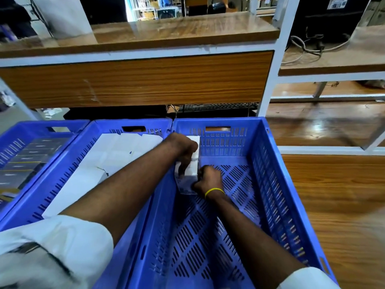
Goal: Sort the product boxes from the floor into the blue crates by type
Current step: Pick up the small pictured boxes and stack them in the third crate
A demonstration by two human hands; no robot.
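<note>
Blue plastic crates, three of them, are sitting side by side in front of a bench.

- Left crate [41,124]: rows of dark boxes [31,155] are lying flat inside; too blurred to count.
- Middle crate [68,174]: white cartons [116,151] are filling it, their edges running together, so no count.
- Right crate [270,184]: its slotted bottom is mostly showing. At least two boxes are standing against its left wall, towards the far end.

Two bare forearms are reaching in.
- Left hand [183,150]: coming over the middle crate, fingers curling down onto the top of the white box [187,177].
- Right hand [209,180]: closing in a fist-like grip on the same box's near side; one yellow band [214,191] is circling the wrist.
- Second box [194,140]: standing just behind, touching the first.

Glossy wooden floor [333,195] is stretching off to the right. Wood-topped bench [166,32] on a white metal frame is spanning the back; one keyboard [216,106] is lying beneath it, and cables [308,46] are trailing on the right shelf.
</note>
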